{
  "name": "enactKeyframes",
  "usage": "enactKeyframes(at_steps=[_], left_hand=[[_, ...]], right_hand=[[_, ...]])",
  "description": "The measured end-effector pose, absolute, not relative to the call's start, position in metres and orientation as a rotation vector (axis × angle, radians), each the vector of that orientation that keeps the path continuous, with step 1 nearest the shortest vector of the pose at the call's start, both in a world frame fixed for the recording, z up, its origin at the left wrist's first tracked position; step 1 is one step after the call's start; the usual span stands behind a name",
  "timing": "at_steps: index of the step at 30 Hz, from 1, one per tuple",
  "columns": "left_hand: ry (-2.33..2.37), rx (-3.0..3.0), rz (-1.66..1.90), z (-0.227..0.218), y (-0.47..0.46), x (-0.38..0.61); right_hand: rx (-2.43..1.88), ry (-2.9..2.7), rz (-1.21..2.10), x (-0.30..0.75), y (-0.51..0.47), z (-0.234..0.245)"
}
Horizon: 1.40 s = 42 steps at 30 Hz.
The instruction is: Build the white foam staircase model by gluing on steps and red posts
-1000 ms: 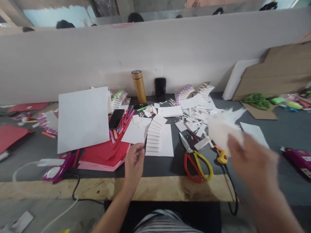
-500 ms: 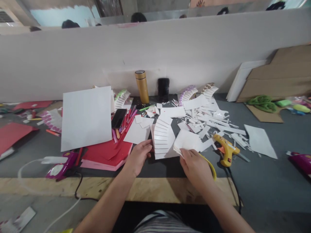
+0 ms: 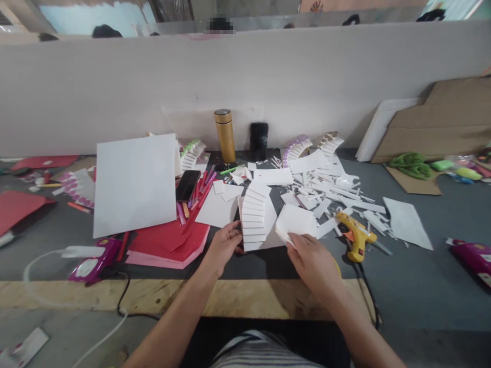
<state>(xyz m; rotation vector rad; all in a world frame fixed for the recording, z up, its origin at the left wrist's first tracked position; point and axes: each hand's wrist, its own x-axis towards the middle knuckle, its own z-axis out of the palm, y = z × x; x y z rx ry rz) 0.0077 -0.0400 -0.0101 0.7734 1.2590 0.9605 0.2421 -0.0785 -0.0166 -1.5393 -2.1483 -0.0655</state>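
A stepped white card piece, built of overlapping curved strips on a flat white sheet, lies in front of me. My left hand grips its lower left edge, fingers curled and one partly under it. My right hand pinches the near corner of a small stack of white cards, tilted just right of the stepped piece. Beside that hand, a yellow glue gun rests on the dark tabletop. A flat white sheet lies beyond my left hand.
White paper scraps are heaped behind the glue gun. To the left are red sheets, a phone, a large white board and a purple glue gun. A gold flask stands at the back wall.
My right hand and the stack of cards have shifted slightly to the right. My left hand stays at the stepped piece's edge. The view has moved a little.
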Motion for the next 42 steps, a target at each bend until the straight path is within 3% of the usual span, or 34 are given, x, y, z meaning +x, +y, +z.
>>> enactKeyframes(at_steps=[7,14,26,42], left_hand=[[1.237,0.892,1.121,-0.024,-0.044,0.015],[1.203,0.91,1.18,-0.014,-0.063,-0.002],[1.641,0.957,1.128,-0.007,-0.047,-0.113],[1.643,1.095,0.876,0.0,-0.042,-0.152]], right_hand=[[-1.682,-1.511,0.265,0.273,-0.079,0.004],[-1.798,-1.067,0.192,0.297,-0.084,0.033],[-1.769,-1.136,0.256,0.293,-0.087,0.026],[-1.756,-1.213,0.251,0.292,-0.085,0.026]])
